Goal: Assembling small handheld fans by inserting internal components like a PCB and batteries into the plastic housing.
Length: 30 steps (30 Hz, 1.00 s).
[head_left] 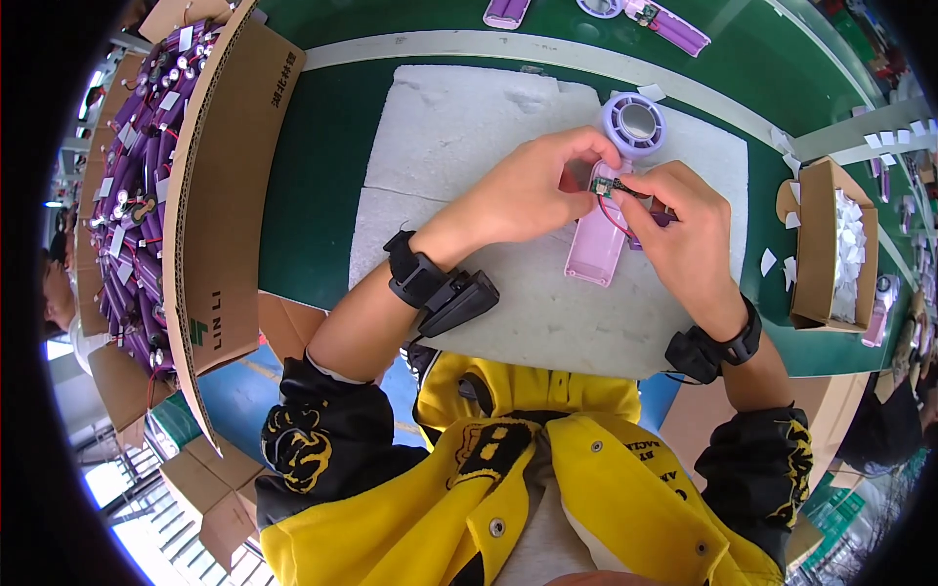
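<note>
A handheld fan lies face up on a white foam sheet [430, 117], its round lilac head [635, 122] pointing away from me and its open pink handle shell [593, 252] toward me. At the top of the shell sits a small green circuit board [602, 186] with red and black wires. My left hand [537, 190] is closed on the shell's upper end, thumb and fingertips beside the board. With thumb and forefinger my right hand [684, 215] pinches the board's right edge near the wires. A purple battery [662, 218] shows partly beneath the right hand.
On the left stands a large cardboard box [239, 186] heaped with purple batteries [147, 186]. A smaller carton [821, 244] of white paper pieces is at the right. More fan parts [674, 27] lie beyond a pale rail [469, 44] on the green bench.
</note>
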Each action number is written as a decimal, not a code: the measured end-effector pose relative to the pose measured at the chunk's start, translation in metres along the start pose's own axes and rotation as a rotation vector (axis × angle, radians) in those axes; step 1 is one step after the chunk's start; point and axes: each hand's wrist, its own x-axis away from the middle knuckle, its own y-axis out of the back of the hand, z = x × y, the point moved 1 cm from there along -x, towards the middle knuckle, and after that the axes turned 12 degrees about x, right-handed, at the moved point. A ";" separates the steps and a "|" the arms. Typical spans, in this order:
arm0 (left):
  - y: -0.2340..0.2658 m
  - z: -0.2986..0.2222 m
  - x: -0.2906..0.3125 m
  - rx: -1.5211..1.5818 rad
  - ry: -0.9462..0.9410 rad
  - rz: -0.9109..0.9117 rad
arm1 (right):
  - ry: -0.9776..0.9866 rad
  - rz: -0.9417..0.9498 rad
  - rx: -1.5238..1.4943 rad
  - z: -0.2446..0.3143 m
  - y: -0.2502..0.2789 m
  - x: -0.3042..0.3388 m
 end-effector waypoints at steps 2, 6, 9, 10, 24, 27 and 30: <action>0.000 -0.001 0.000 0.012 0.013 0.012 | 0.007 0.001 0.001 0.000 0.000 0.000; 0.000 -0.004 0.001 0.032 0.025 0.024 | 0.003 0.007 -0.003 0.000 0.000 0.000; 0.001 -0.006 0.002 0.039 0.031 0.033 | -0.002 0.012 -0.007 0.000 0.000 0.001; 0.001 -0.006 0.002 0.039 0.034 0.039 | -0.004 0.014 -0.006 -0.001 -0.001 0.001; 0.002 -0.007 0.000 0.091 0.112 -0.005 | -0.025 0.029 -0.026 -0.003 -0.003 0.002; 0.004 -0.008 0.000 0.089 0.113 -0.001 | 0.028 -0.013 0.023 -0.003 -0.003 0.002; 0.005 -0.005 0.000 0.043 0.052 -0.018 | 0.015 -0.026 0.034 0.000 -0.001 0.001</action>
